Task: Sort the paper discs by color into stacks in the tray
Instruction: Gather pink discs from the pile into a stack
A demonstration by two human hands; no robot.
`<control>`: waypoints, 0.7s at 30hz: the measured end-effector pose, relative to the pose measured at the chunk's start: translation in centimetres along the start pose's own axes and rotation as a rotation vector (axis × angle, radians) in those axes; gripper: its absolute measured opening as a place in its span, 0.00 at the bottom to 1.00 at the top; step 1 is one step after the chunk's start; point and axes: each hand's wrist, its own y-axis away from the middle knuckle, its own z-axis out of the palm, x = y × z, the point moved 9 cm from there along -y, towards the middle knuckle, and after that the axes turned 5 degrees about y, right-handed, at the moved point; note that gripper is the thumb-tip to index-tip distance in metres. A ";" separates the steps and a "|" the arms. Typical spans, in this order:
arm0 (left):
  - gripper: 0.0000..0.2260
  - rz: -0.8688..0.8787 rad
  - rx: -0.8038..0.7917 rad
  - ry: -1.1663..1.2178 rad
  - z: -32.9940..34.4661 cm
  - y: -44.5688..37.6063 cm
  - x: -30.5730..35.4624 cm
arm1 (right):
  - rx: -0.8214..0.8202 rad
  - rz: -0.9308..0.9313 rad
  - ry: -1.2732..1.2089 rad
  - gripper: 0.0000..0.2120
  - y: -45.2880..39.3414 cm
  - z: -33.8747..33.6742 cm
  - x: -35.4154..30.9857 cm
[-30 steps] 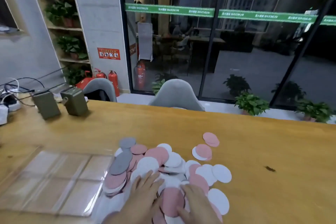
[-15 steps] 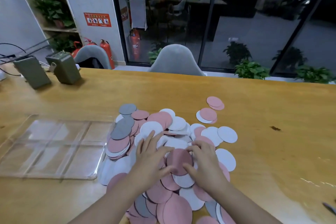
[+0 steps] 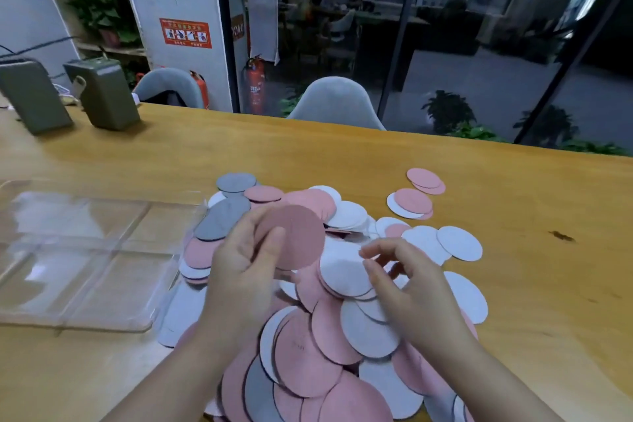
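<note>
A big heap of paper discs (image 3: 329, 329) in pink, white and grey lies on the wooden table in front of me. My left hand (image 3: 245, 271) holds a pink disc (image 3: 301, 236) lifted above the heap, thumb on its face. My right hand (image 3: 407, 288) hovers over the white discs with fingers apart and curled, holding nothing. A clear plastic tray (image 3: 85, 257) with several empty compartments lies to the left of the heap, its right edge touching the discs. A few pink and white discs (image 3: 414, 197) lie apart at the back right.
Two grey-green boxes (image 3: 102, 92) stand at the table's far left. Grey chairs (image 3: 337, 103) stand behind the far edge, before a glass wall. A small dark mark (image 3: 561, 236) shows on the table to the right.
My left hand has picked a pink disc out of the heap and raised it. My right hand has let go and opened. The camera has tilted further down.
</note>
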 end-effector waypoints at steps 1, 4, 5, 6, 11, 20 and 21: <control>0.14 0.010 0.019 0.014 -0.5 0.1 -0.2 | -0.024 -0.057 0.049 0.07 0.1 0.4 -0.4; 0.18 0.083 -0.015 0.031 -0.8 0.3 0.2 | -0.216 -0.238 0.218 0.10 1.2 2.6 -1.7; 0.19 0.110 -0.036 0.040 -0.9 0.3 0.3 | -0.315 -0.275 0.288 0.13 1.7 3.5 -2.0; 0.19 0.124 -0.051 0.034 -0.8 0.4 0.2 | -0.415 -0.302 0.365 0.17 2.3 4.4 -2.1; 0.25 0.157 -0.151 -0.068 -0.1 0.7 -0.3 | -0.575 -0.307 0.618 0.26 3.5 6.0 -2.2; 0.23 0.106 -0.085 -0.039 -0.3 1.2 -0.1 | -0.380 -0.306 0.521 0.07 2.2 5.6 -3.5; 0.22 0.106 -0.072 -0.043 -0.6 1.2 -0.2 | -0.347 -0.322 0.514 0.05 2.0 5.3 -3.9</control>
